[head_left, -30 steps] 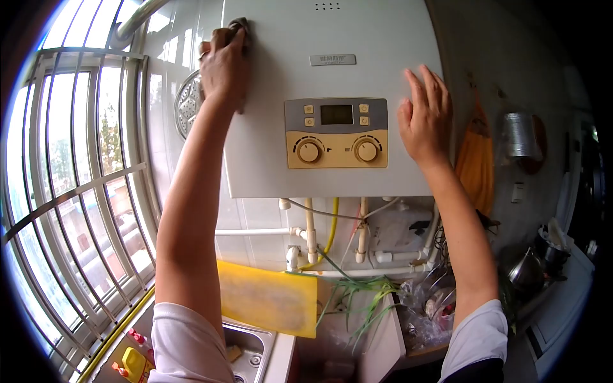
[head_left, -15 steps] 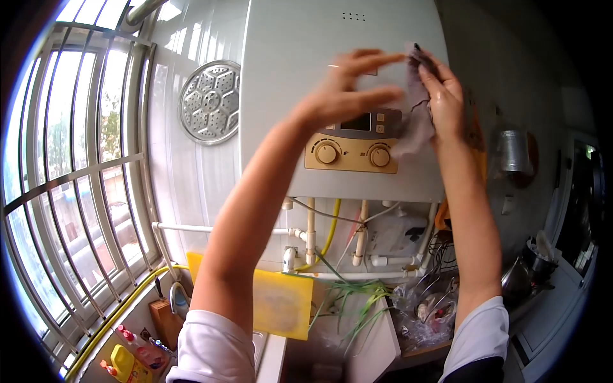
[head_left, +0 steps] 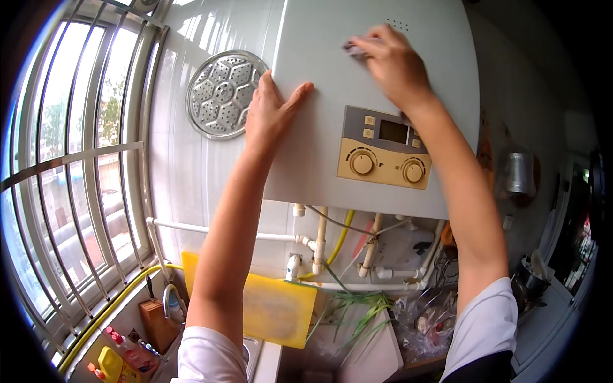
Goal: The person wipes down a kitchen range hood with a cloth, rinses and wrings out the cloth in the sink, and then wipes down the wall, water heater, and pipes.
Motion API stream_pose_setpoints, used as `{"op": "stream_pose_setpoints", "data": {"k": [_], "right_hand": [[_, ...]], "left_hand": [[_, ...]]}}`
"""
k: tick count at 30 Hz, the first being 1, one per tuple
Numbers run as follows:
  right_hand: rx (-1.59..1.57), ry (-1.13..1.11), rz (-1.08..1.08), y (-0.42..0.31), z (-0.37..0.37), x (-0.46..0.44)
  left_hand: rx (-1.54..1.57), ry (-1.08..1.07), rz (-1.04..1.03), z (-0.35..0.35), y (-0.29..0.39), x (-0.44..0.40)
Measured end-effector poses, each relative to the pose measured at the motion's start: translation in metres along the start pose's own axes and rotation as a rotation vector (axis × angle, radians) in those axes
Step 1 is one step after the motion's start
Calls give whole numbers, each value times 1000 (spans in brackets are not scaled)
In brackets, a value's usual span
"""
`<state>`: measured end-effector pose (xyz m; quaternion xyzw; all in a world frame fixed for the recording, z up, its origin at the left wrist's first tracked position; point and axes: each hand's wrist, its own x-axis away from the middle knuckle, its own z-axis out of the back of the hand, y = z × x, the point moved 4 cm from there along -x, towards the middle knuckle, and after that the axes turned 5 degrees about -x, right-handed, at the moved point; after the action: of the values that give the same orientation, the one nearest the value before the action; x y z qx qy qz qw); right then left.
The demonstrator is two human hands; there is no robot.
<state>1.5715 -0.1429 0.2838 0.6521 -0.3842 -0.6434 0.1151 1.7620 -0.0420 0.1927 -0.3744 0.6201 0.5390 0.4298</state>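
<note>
A pale grey wall-mounted water heater (head_left: 306, 153) fills the upper middle of the view. Its control panel (head_left: 386, 147) has a small dark screen and two round knobs. My left hand (head_left: 269, 116) rests against the heater's left edge, thumb stretched out over the front and fingers along the side, holding nothing. High on the front face, my right hand (head_left: 397, 67) is closed around a bunched greyish cloth (head_left: 355, 49) that appears to touch the surface. Most of the cloth is hidden by the fingers.
A round perforated metal disc (head_left: 223, 93) hangs left of the heater, beside a barred window (head_left: 76, 147). Pipes (head_left: 319, 246) run underneath. Below are a yellow board (head_left: 274, 309), green onions (head_left: 361, 306), a knife block (head_left: 159, 324) and bottles (head_left: 118, 364).
My left hand has come away from near the cloth to the heater's left edge. My right hand has carried the cloth left onto the front face, bunching it. The view has shifted.
</note>
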Motion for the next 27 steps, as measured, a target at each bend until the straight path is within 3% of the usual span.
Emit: {"op": "stream_pose_setpoints", "data": {"k": [4,7,11,17,23,27], "right_hand": [[15,-16,102,-39,-29,-40],[-99,-141,-8,-38,-40,-73],[30,-81,-160,-46,-43,-96],[69,-146,-31,-46,-39,-77],[178,-41,68,-35,-42,-79],[44,34,-123,-29,-51,-110]], "left_hand": [[341,-137,-19,-1,-8,1],[363,-112,-121,-3,-14,2],[207,-62,-147,1,-11,6],[146,-9,-128,-1,-12,10],[61,-38,-72,2,-8,14],[55,-48,-85,4,-7,15]]}}
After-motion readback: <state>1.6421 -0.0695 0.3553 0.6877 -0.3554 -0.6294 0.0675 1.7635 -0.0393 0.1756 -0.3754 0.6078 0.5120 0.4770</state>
